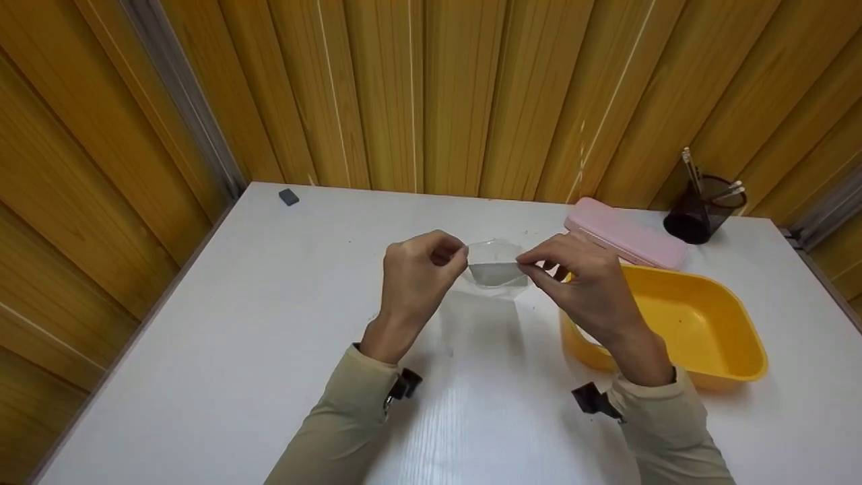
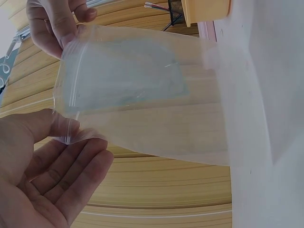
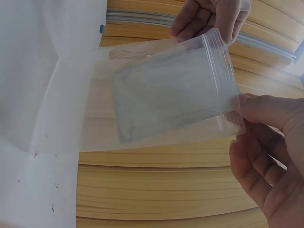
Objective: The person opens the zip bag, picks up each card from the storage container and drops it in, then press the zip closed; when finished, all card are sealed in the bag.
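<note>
Zip bag (image 1: 497,271), clear plastic with a press-seal strip along its mouth, is held in the air above the middle of the white counter (image 1: 269,323), between both hands and clear of the surface. The left hand (image 1: 419,277) pinches one end of the seal strip between thumb and curled fingers. The right hand (image 1: 584,283) pinches the opposite end the same way. In both wrist views the bag hangs from the strip with its body toward the counter, and a pale rectangular patch shows through the film; whether it is a printed panel or an item inside cannot be told.

For the step in hand, judged to be working the seal, keep each pinch right on the strip rather than on the thin film below it, and keep the strip level and taut so that the film does not stretch or crease.

A yellow tub (image 1: 680,323) stands just beside the right hand, toward the counter's right edge. A pink case (image 1: 626,239) lies behind it, and a dark pen holder (image 1: 700,212) stands near the far right corner. A small grey block (image 1: 288,197) lies near the far left corner.
</note>
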Tool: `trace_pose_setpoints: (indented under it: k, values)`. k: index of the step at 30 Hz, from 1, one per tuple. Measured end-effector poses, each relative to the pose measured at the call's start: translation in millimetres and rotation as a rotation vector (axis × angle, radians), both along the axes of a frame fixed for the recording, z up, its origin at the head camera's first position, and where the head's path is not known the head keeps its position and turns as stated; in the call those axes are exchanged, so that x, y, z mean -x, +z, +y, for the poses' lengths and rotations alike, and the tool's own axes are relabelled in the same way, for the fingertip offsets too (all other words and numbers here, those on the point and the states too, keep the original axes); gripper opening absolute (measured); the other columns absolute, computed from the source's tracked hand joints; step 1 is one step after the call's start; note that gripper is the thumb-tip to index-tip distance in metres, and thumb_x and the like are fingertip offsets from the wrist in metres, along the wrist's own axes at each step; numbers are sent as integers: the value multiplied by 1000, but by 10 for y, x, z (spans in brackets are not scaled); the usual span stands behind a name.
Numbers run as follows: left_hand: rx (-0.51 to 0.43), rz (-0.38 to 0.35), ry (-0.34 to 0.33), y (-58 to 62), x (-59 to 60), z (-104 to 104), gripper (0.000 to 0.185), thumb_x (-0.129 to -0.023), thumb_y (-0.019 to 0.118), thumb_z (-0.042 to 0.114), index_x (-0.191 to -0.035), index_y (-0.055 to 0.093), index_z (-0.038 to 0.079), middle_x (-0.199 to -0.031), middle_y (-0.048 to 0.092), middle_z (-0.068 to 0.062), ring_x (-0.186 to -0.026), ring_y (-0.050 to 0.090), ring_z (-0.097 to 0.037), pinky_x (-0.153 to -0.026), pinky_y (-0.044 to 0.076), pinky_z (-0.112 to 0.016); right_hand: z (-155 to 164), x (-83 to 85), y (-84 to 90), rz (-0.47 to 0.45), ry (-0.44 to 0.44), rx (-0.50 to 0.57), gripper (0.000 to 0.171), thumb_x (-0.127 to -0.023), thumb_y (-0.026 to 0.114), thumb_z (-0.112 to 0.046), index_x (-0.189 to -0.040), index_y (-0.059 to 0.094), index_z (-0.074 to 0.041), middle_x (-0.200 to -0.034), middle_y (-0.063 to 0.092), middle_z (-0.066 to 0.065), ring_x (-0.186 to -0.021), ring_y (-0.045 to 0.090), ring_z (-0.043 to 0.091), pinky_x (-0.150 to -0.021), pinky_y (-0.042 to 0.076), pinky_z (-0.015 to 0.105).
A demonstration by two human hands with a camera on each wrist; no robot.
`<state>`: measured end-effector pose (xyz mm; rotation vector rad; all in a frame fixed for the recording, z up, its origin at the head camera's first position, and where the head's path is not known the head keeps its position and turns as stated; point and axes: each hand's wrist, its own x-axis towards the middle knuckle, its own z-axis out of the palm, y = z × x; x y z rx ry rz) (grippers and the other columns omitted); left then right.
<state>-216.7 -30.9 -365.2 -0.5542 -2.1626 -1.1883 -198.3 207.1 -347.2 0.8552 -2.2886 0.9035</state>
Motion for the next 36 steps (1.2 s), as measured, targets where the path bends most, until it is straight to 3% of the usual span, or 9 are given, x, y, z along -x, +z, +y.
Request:
trace_pose_setpoints:
  k: [10,26,36]
  values:
    - [0,37,6,5,20,-38,8,-89,78,-4,-84,79,3,-75,75,-5,-65,70,-14,-63,58,-24,-28,-33,86,-22,-11,-35,24,-84,87,5,-104,82,-7,-97,77,-4,-84,64,14,-68,56,22]
    - [14,-13,6,-11,-12,3,6,-91,78,-1,-87,80,3,-78,76,-5,-66,70,-13,-63,57,-21,240,-124,213,-86,-32,131,24,-86,82,10,-107,80,-1,-103,77,0,-93,71,6,-82,56,16]
    - [13,33,15,-15,10,-26,7,-90,79,-1,-85,79,3,-77,76,-5,-66,72,-14,-64,59,-23,580,119,212,-147,-96,47,22,-88,82,7,-107,80,-2,-103,79,3,-91,68,-3,-77,54,11]
